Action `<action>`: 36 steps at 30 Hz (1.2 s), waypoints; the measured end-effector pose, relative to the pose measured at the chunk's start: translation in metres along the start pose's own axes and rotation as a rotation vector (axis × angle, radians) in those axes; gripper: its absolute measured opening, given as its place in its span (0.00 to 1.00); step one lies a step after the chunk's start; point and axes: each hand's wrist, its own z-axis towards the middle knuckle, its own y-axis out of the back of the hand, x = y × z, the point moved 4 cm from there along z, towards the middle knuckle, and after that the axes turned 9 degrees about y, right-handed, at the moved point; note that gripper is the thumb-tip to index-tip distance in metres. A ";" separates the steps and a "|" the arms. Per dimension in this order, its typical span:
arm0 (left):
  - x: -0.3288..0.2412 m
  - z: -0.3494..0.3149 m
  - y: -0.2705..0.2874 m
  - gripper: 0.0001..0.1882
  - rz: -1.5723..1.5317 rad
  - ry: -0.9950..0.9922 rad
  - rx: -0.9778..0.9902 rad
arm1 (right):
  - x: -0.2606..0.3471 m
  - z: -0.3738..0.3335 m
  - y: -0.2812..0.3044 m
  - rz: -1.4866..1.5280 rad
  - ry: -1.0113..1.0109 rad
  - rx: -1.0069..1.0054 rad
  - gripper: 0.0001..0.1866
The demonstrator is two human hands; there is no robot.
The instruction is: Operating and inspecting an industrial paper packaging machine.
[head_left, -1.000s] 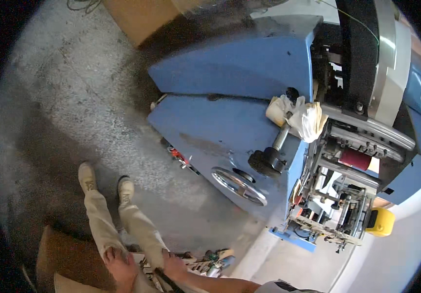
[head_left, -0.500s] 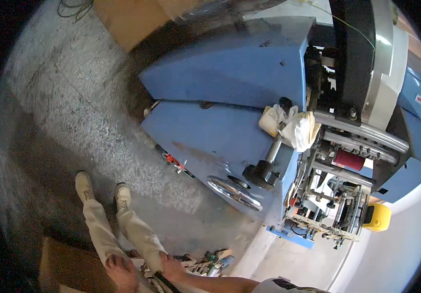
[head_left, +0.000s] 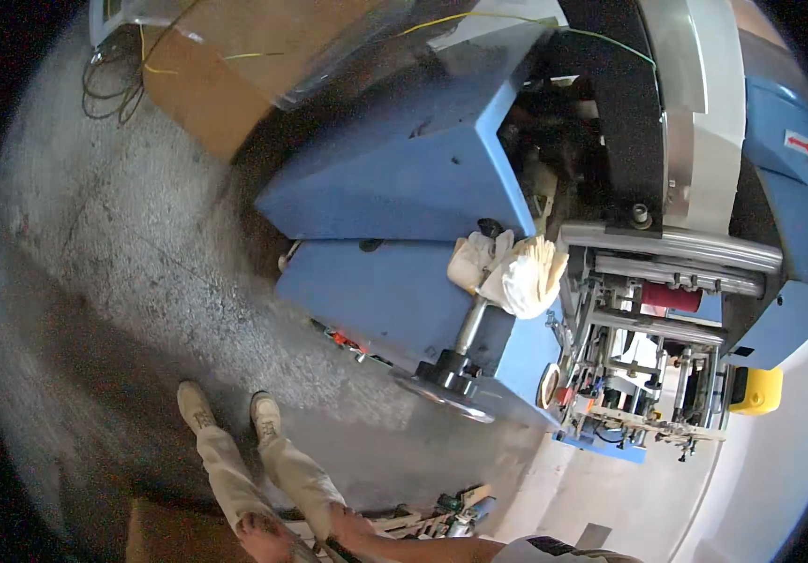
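Since the earlier frame the view has swung, so the blue metal machine [head_left: 366,291] and the beige lace-up shoes [head_left: 196,405] sit lower, and the machine's round chrome handwheel [head_left: 483,414] now overlaps its black hub [head_left: 449,372]. Both hands stay low, on the near side of the machine, over the legs in beige cloth trousers [head_left: 226,469]. Left hand [head_left: 265,537] lies on one trouser leg, right hand [head_left: 352,525] on the other; whether the fingers pinch the cloth, I cannot tell. On the machine's near end, above the handwheel, sits a cream-and-white crumpled bundle [head_left: 524,280]. Beside the machine's right end are bare silver rollers [head_left: 676,246], a dark red cylinder [head_left: 671,297] and a yellow box-shaped part [head_left: 757,389].
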 end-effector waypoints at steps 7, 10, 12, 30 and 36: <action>0.024 0.001 -0.017 0.41 -0.015 -0.066 -0.177 | 0.022 -0.010 0.018 -0.053 0.104 -0.035 0.26; 0.018 -0.003 -0.009 0.41 -0.055 0.014 -0.179 | 0.018 -0.004 0.017 0.080 -0.003 -0.003 0.25; 0.020 -0.004 -0.010 0.40 0.001 0.067 -0.225 | 0.020 -0.005 0.018 0.085 0.031 0.003 0.24; -0.015 -0.017 0.013 0.20 -0.016 0.039 -0.300 | 0.016 0.001 0.027 0.034 0.151 0.073 0.31; -0.049 -0.014 0.051 0.22 -0.125 0.118 -0.177 | 0.007 0.003 0.020 -0.006 0.100 0.128 0.34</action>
